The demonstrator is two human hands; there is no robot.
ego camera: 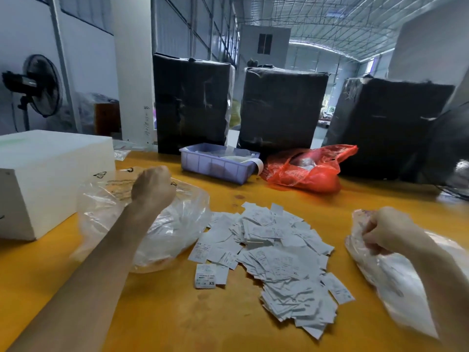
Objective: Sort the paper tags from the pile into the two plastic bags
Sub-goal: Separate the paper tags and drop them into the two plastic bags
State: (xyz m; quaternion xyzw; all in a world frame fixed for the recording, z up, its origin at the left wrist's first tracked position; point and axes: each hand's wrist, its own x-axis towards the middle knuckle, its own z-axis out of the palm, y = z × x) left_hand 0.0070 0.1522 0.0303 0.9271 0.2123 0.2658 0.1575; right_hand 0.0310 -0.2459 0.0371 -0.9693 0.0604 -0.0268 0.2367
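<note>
So the tags (pixel 276 260) are a loose white heap in the middle of the yellow table (pixel 177 321), a couple showing XS and XL print, a few strays off the near left edge. Clear bag on each side: the left bag (pixel 175 224) is just beside the heap, the right bag (pixel 390 273) a bit apart from it, both with white stuff inside. Left hand (pixel 153 185) is a closed fist over the far rim of its bag; can't tell if the fingers are pinching plastic or a tag. Right hand (pixel 390 231) has its fingers clenched on the top of the right bag. Further back there's a purple tray (pixel 215 165), a red bag (pixel 308 170), a white box (pixel 38 179) on the left, and three black wrapped bales (pixel 281 107) behind.
</note>
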